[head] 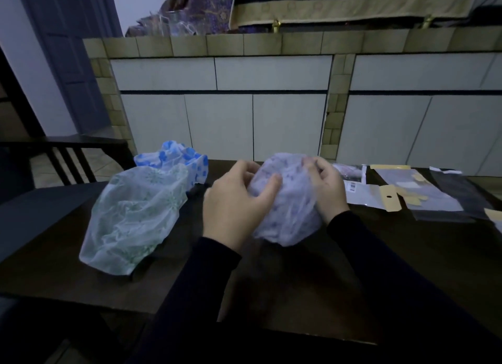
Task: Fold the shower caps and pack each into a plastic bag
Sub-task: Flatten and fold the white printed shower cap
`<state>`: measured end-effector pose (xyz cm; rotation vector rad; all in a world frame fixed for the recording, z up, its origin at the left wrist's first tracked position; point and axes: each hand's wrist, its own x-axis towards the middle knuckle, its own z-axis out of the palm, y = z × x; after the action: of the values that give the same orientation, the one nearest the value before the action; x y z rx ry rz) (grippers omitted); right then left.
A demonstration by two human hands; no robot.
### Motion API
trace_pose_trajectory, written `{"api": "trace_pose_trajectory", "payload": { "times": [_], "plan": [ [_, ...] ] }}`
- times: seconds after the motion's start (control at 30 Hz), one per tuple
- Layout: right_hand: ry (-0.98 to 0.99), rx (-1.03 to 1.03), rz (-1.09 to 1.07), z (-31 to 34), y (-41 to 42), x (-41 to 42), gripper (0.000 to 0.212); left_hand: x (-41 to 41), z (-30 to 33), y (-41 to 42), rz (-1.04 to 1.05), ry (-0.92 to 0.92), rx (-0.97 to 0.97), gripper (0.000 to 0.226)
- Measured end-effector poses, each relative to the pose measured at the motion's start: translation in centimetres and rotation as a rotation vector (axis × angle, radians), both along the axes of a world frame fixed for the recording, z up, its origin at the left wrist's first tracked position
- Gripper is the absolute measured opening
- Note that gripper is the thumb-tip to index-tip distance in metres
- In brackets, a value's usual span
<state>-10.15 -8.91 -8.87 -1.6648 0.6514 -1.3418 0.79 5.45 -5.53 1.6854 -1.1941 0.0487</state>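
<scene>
Between left hand (236, 200), right hand (327, 189): blurred, seemingly purple-patterned cap (285, 208).

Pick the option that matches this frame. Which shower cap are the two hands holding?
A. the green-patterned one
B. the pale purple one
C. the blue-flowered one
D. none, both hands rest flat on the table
B: the left hand and right hand both grip the pale purple cap, while the green-patterned cap and the blue-flowered cap lie untouched on the table to the left.

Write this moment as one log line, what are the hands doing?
step: folding | left hand + right hand: gripping purple shower cap | green cap, blue cap: waiting | bags: unused
</scene>
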Motion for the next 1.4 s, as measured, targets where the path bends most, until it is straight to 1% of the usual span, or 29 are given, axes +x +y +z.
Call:
{"api": "trace_pose_trajectory", "payload": {
  "times": [0.03,0.07,0.1,0.13,0.2,0.27,0.33,0.4,0.47,0.53,0.6,0.67,0.73,0.8,0.87,0.93,0.97,1.0,1.03,1.07,1.1,1.13,1.17,1.23,1.27,1.33,1.4],
  "plan": [
    [-0.025,0.172,0.027,0.5,-0.6,-0.2,0.039,-0.1,-0.3,-0.8,-0.079,0.131,-0.004,0.029],
    [-0.034,0.318,0.046,0.7,-1.3,-0.6,0.034,-0.2,-0.7,-1.8,-0.152,0.255,-0.01,0.029],
    [-0.017,0.409,0.058,0.7,-1.9,-1.1,0.031,-0.3,-1.1,-2.7,-0.215,0.362,-0.011,0.032],
    [0.005,0.47,0.047,0.6,-2.4,-1.6,0.031,-0.3,-1.6,-3.9,-0.257,0.433,0.002,0.037],
    [-0.019,0.553,0.043,0.0,-2.8,-2.3,0.031,0.0,-2.7,-6.0,-0.296,0.48,0.057,0.041],
    [-0.044,0.687,0.133,-0.6,-2.8,-2.6,0.027,0.7,-3.9,-8.1,-0.294,0.517,0.081,0.035],
    [-0.088,0.799,0.258,-1.4,-2.9,-2.3,0.046,1.8,-4.9,-9.9,-0.256,0.606,0.087,0.035],
    [-0.063,0.749,0.263,-2.2,-3.2,-1.9,0.064,2.8,-5.6,-11.2,-0.211,0.686,0.095,0.028],
    [0.012,0.63,0.219,-2.8,-3.2,-1.8,0.08,3.4,-6.0,-12.1,-0.182,0.756,0.102,0.017],
    [0.039,0.477,0.151,-3.4,-3.0,-1.4,0.074,3.8,-6.3,-12.8,-0.209,0.803,0.09,0.015],
    [0.083,0.321,0.076,-3.9,-2.8,-1.3,0.068,3.9,-6.3,-13.3,-0.267,0.842,0.062,0.019],
    [0.151,0.13,-0.009,-4.2,-2.8,-1.6,0.067,3.8,-6.5,-13.6,-0.323,0.891,0.043,0.011],
    [0.214,0.0,-0.158,-4.5,-2.9,-1.7,0.063,3.6,-6.8,-13.8,-0.335,0.912,0.022,0.007],
    [0.244,-0.107,-0.267,-4.5,-2.9,-1.7,0.048,3.3,-7.2,-13.9,-0.286,0.901,-0.01,0.008],
    [0.271,-0.163,-0.285,-4.7,-2.9,-1.7,0.032,2.8,-7.3,-13.8,-0.243,0.896,-0.035,0.012],
    [0.303,-0.099,-0.265,-4.7,-3.0,-1.7,0.013,2.6,-7.1,-13.7,-0.308,0.973,-0.043,0.031],
    [0.283,-0.033,-0.241,-4.8,-3.0,-1.6,0.008,2.6,-6.9,-13.5,-0.367,1.041,-0.039,0.042],
    [0.241,0.039,-0.221,-4.7,-3.1,-1.5,0.01,2.7,-6.8,-13.4,-0.427,1.116,-0.043,0.052],
    [0.184,0.117,-0.211,-4.7,-3.2,-1.4,0.012,2.8,-6.7,-13.3,-0.468,1.191,-0.071,0.055],
    [0.113,0.199,-0.203,-4.6,-3.3,-1.2,0.013,2.9,-6.6,-13.2,-0.472,1.234,-0.109,0.051],
    [0.037,0.283,-0.197,-4.5,-3.4,-1.1,0.013,2.9,-6.5,-13.0,-0.454,1.242,-0.145,0.042],
    [-0.027,0.375,-0.188,-4.3,-3.5,-1.1,0.014,2.9,-6.2,-12.8,-0.435,1.218,-0.163,0.033],
    [-0.062,0.466,-0.178,-4.1,-3.7,-1.0,0.015,2.9,-5.9,-12.6,-0.414,1.153,-0.161,0.029],
    [-0.054,0.592,-0.143,-3.6,-4.1,-1.0,0.018,3.3,-5.7,-12.5,-0.382,1.0,-0.149,0.029],
    [-0.042,0.624,-0.127,-3.5,-4.3,-1.1,0.02,3.7,-5.6,-12.5,-0.36,0.963,-0.16,0.031],
    [0.013,0.625,-0.134,-3.2,-4.7,-1.3,0.021,4.3,-5.5,-12.3,-0.389,1.002,-0.176,0.043],
    [0.213,0.48,-0.206,-3.1,-5.0,-1.6,0.011,4.8,-5.5,-12.1,-0.436,0.977,-0.159,0.059]
  ]
}}
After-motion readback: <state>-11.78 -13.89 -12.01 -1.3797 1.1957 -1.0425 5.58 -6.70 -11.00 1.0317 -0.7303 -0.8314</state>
